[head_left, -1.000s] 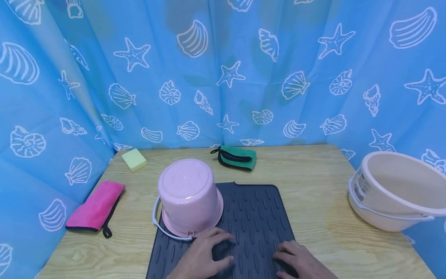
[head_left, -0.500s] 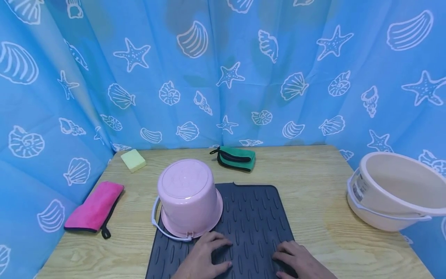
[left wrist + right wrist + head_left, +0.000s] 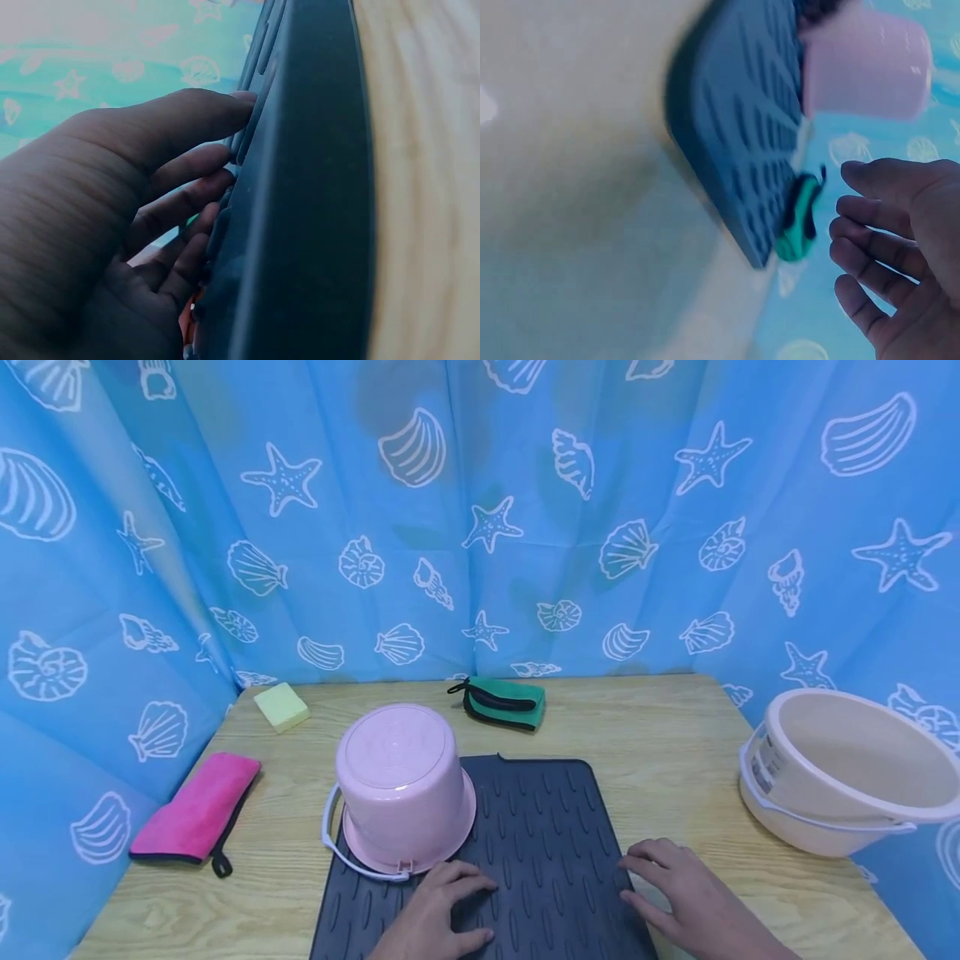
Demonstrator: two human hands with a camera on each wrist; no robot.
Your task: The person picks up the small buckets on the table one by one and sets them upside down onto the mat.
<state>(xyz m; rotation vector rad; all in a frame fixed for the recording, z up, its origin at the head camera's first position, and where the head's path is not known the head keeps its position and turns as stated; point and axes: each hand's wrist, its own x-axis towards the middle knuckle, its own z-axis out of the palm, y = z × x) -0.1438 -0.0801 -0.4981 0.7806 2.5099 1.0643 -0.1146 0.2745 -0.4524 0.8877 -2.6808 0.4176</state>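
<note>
My left hand [image 3: 442, 914] rests with loosely bent fingers on the dark ridged mat [image 3: 536, 835], holding nothing. In the left wrist view, its fingertips [image 3: 236, 112] meet the mat's ridged face. Just beyond that hand, a pink bucket [image 3: 397, 760] stands upside down on the mat's left part, its pale handle [image 3: 327, 827] hanging to the left. My right hand [image 3: 686, 893] is over the mat's right edge, fingers spread and relaxed. The right wrist view shows that hand's fingers [image 3: 877, 217] apart from the mat, with nothing between them.
A beige bucket [image 3: 817, 810] lies tilted at the right, its mouth facing right. Behind the mat sits a folded green cloth [image 3: 517, 693] with black trim. On the left are a pink cloth [image 3: 198, 810] and a yellow sponge [image 3: 282, 707]. A blue shell-patterned curtain [image 3: 420, 568] surrounds the wooden table [image 3: 637, 718].
My right hand has lifted off the mat and shifted right, its fingers straightening. The left hand stays in place. The whole head view has drifted slightly.
</note>
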